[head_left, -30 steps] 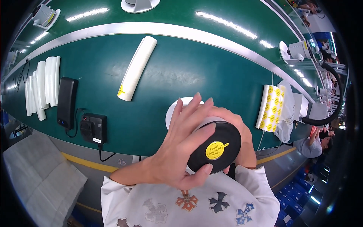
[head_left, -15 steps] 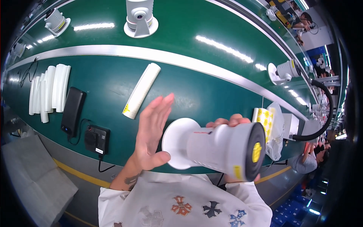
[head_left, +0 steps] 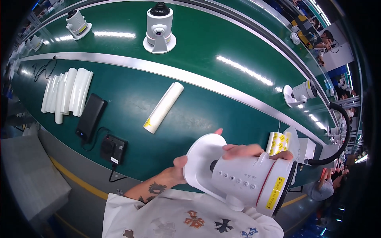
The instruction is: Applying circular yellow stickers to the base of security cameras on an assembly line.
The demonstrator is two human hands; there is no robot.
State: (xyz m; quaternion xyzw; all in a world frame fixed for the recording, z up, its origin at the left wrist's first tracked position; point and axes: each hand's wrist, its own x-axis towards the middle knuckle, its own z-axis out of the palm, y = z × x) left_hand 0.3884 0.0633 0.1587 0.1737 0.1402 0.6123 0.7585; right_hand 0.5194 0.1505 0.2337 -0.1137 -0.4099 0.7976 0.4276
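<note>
A white cylindrical mini projector (head_left: 242,180) with a black end rim, a row of small buttons and a yellow label lies tilted across my hands, in front of my shirt. Its round white base (head_left: 200,158) points to the left. My left hand (head_left: 179,166) grips that base from behind; the thumb shows at its near-left edge, one fingertip shows past the far edge, and the palm is hidden. Over the far side of the body, the fingers of my right hand (head_left: 248,151) are wrapped, slightly blurred, while the rest of that hand is out of sight.
On the green bench lie a rolled white sheet (head_left: 163,107), several white rolls (head_left: 67,93), a black power bank (head_left: 91,117) and a cabled black box (head_left: 114,149). Yellow-marked sticker rolls (head_left: 278,142) lie right. Similar projectors (head_left: 159,33) stand beyond the pale rail (head_left: 174,73).
The projector has turned so its button side shows, and it has come a little nearer. My left hand, previously spread beside the base, now holds it. The whole view has shifted slightly.
</note>
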